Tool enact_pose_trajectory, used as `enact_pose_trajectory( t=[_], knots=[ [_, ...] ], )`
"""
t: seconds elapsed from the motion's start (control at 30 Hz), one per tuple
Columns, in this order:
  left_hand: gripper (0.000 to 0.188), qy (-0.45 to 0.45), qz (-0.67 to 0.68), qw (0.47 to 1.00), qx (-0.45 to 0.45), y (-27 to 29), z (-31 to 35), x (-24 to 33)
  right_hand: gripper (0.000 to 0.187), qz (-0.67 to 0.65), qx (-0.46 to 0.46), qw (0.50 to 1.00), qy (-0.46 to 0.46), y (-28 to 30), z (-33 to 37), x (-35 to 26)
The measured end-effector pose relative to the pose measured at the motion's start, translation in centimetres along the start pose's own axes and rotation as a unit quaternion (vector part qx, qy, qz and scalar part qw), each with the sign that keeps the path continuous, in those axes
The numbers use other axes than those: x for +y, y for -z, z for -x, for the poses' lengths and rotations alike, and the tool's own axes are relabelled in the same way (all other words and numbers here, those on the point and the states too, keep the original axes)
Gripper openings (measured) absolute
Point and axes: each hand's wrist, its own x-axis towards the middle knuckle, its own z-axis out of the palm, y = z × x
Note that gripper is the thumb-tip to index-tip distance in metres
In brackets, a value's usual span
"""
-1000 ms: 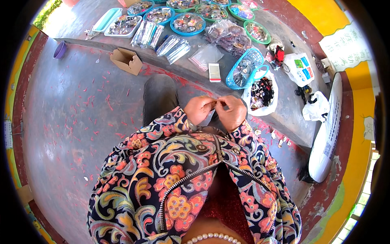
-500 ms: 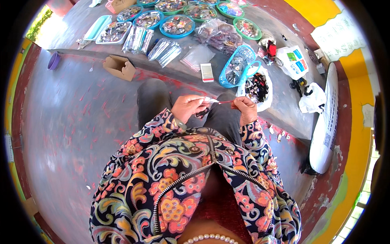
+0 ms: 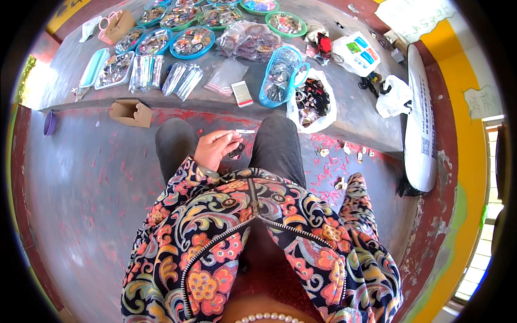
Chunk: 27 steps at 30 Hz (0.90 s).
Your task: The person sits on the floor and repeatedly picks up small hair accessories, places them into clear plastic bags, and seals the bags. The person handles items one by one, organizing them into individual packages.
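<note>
One wide fisheye looks down from the head, jacket (image 3: 215,226) nearest.

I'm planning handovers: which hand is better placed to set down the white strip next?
Likely the left hand: it holds the white strip; the right hand is unseen, only its floral sleeve showing.

I'm in what looks like a makeshift workshop: bare concrete floor (image 3: 81,215) flecked with red scraps (image 3: 187,114), a raised concrete ledge (image 3: 358,105) far ahead crowded with round baskets (image 3: 192,56) of small pieces (image 3: 191,41), clear plastic bundles (image 3: 182,81) towards the left, and over on the right a yellow-and-maroon wall (image 3: 469,159), its paint peeling.
</note>
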Motion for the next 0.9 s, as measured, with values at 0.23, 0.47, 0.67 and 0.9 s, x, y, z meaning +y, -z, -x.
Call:
enact_pose_trajectory(
  t=[0.23,0.47,0.67,0.9],
  knots=[
    [0.021,0.015,0.055,0.997,-0.042,-0.5,-0.2,-0.1,0.026,0.024,-0.105,0.99,0.087,-3.0,2.5,-4.4],
    [0.021,0.006,0.103,0.993,-0.054,-1.4,1.0,1.9,0.034,0.032,-0.463,0.852,0.241,-20.7,16.9,-10.6],
    [0.022,-0.011,0.123,0.991,-0.054,-1.5,1.0,1.7,0.025,-0.005,-0.511,0.821,0.257,-26.3,23.0,-10.1],
    [0.022,-0.017,0.11,0.992,-0.062,-1.2,0.8,1.0,0.008,-0.028,-0.432,0.847,0.309,-27.2,23.7,-9.3]
  ],
)
